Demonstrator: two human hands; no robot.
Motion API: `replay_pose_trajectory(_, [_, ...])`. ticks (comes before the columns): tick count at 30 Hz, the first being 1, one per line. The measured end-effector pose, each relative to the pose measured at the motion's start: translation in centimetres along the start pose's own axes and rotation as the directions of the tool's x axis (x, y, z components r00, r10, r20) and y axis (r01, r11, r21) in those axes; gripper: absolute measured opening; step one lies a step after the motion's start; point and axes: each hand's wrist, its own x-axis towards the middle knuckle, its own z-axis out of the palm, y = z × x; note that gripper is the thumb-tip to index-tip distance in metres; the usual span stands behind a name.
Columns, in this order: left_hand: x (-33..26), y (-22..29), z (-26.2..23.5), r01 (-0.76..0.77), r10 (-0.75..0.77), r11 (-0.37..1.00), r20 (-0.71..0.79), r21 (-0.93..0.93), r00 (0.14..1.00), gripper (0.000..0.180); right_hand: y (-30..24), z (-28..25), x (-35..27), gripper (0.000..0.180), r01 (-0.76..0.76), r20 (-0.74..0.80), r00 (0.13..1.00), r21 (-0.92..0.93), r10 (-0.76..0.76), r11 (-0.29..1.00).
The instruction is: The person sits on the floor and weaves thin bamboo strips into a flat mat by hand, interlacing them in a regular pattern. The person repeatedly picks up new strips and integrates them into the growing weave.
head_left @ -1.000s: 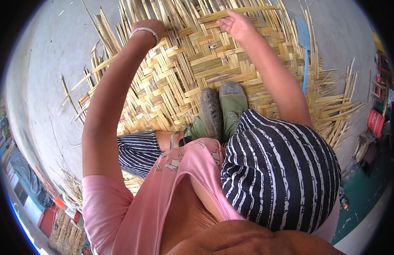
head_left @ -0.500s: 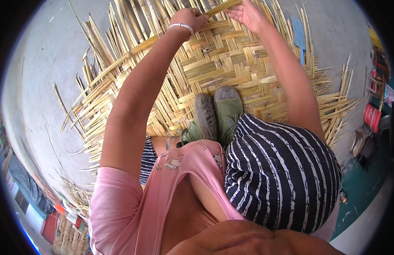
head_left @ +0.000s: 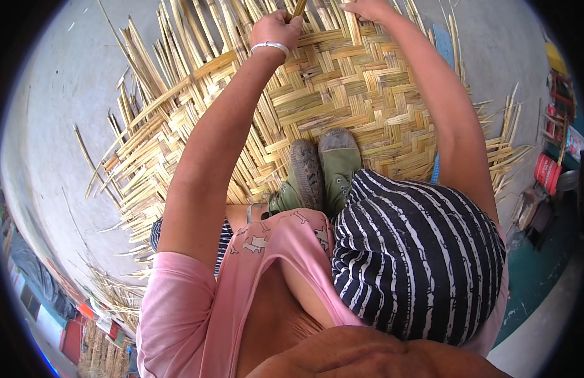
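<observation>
A woven mat of split yellow reed strips [head_left: 342, 94] spreads over the floor in front of me, its loose strip ends fanning out at the far edge and both sides. At that far edge my left hand [head_left: 276, 31], with a silver bangle at the wrist, is closed on a darker reed strip [head_left: 298, 9] that points up out of the frame. To its right, my right hand [head_left: 371, 10] pinches the upper part of a pale upright strip [head_left: 352, 26] of the mat. The picture's upper rim partly cuts off both the strips and the right fingers.
My green shoes [head_left: 340, 167] rest on the mat's near part. A blue flat piece [head_left: 443, 45] shows among the strips at the right. A red container [head_left: 548, 174] and other goods stand at the far right. Loose reeds [head_left: 112, 280] lie on the grey floor at lower left.
The strip that stretched slantwise between my hands now points upward from the left hand. My right hand has let go of its end and closed its fingers on an upright strip.
</observation>
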Motion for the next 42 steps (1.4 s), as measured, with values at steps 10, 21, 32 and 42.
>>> replay_pose_trajectory(10, [0.4,-0.1,0.2,-0.024,0.023,0.999,0.034,0.039,0.999,0.04,-1.4,0.3,-1.6,0.025,0.157,-0.011,0.985,-0.331,-0.17,0.931])
replay_pose_trajectory(21, [0.4,-0.6,0.2,0.022,-0.021,0.998,0.015,-0.061,1.0,0.039,-1.1,2.5,-0.7,0.018,0.272,-0.039,0.937,-0.539,-0.346,0.797])
replay_pose_trajectory(32, [0.3,-1.1,0.4,0.029,-0.036,0.977,-0.03,-0.213,0.999,0.037,-3.7,2.3,2.4,0.035,-0.061,0.125,0.99,0.005,0.06,0.998])
replay_pose_trajectory(42, [0.2,-0.8,0.7,0.041,-0.057,0.979,-0.074,-0.2,0.996,0.035,-2.9,1.7,2.5,0.036,-0.245,0.23,0.958,0.353,0.17,0.903])
